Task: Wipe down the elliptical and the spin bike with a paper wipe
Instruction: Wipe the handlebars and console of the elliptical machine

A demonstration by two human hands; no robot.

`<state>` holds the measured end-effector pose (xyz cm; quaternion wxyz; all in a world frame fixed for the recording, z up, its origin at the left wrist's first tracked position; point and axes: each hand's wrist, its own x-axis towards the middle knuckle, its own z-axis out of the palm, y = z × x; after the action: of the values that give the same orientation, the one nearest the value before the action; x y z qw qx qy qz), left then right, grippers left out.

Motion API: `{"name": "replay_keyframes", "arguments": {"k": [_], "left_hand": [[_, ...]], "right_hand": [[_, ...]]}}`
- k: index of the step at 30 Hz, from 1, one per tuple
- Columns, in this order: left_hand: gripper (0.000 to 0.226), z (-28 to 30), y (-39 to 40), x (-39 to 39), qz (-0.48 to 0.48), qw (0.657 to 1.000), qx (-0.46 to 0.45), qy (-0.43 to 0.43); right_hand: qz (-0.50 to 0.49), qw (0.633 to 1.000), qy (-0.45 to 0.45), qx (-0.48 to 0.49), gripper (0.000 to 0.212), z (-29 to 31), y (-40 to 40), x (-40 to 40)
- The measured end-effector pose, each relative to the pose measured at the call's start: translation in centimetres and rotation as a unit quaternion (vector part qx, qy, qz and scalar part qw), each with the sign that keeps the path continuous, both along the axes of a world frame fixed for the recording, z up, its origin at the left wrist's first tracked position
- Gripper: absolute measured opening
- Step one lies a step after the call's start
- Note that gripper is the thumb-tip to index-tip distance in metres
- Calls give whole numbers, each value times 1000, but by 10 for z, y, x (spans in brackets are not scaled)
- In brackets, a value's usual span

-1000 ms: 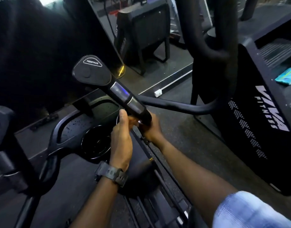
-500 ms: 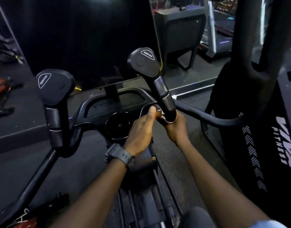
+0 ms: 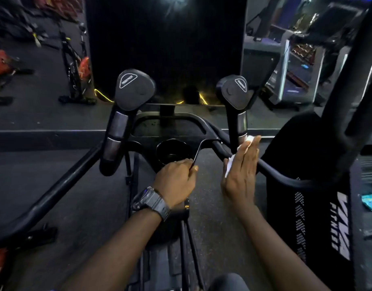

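At nine o'clock the elliptical's left handle (image 3: 126, 114) stands upright, untouched. At centre, my left hand (image 3: 176, 181), a watch (image 3: 150, 203) on its wrist, curls round the thin edge of the console frame (image 3: 198, 151) just below the cup holder (image 3: 173, 151). Toward three o'clock my right hand (image 3: 240, 175) lies flat, fingers straight, pressing the paper wipe (image 3: 230, 164) against the right handle (image 3: 236, 114)'s lower bar, apparently touching it, though the dimness blurs it.

The white paper wipe (image 3: 239, 151) under my right hand (image 3: 240, 174) looks soft and crumpled. The handlebar (image 3: 281, 178) is smooth black metal with a slight sheen, its grip caps (image 3: 134, 89) matt plastic. My watch (image 3: 151, 203) strap looks like dull rubber, and the floor (image 3: 54, 164) is matt and grainy.
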<state>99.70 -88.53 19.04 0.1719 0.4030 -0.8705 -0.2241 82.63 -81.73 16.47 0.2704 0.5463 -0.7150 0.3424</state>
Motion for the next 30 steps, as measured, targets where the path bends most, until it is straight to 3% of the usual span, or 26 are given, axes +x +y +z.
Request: {"name": "replay_keyframes", "arguments": {"k": [4, 8, 11, 13, 15, 19, 22, 25, 28, 30], "left_hand": [[43, -2, 2, 6, -34, 999, -25, 10], [39, -8, 0, 6, -40, 998, -43, 10], [44, -11, -1, 6, -46, 997, -53, 15], [47, -13, -1, 7, -46, 997, -59, 18], [44, -13, -1, 7, -48, 997, -60, 16], [45, -16, -2, 9, -58, 997, -53, 19], [47, -17, -5, 9, -63, 997, -48, 16], [49, -17, -5, 9, -63, 997, -51, 16], [50, -19, -5, 12, -72, 996, -55, 12], [51, -16, -10, 14, -81, 995, -60, 10]], "right_hand": [[-26, 970, 226, 90, 65, -14, 18, -36], [-12, 900, 385, 205, 66, 2, 38, -57], [-13, 830, 453, 326, 56, 4, 41, -48], [-37, 785, 465, 408, 60, 0, 32, -29], [-66, 774, 430, 460, 64, -6, 13, -8], [-164, 815, 291, 474, 51, 2, -46, 20], [-198, 848, 130, 474, 51, 15, -85, 16], [-202, 888, -18, 413, 59, 9, -100, 5], [-159, 935, -29, 316, 50, 3, -89, 14], [-112, 947, -71, 291, 43, 6, -84, 25]]}}
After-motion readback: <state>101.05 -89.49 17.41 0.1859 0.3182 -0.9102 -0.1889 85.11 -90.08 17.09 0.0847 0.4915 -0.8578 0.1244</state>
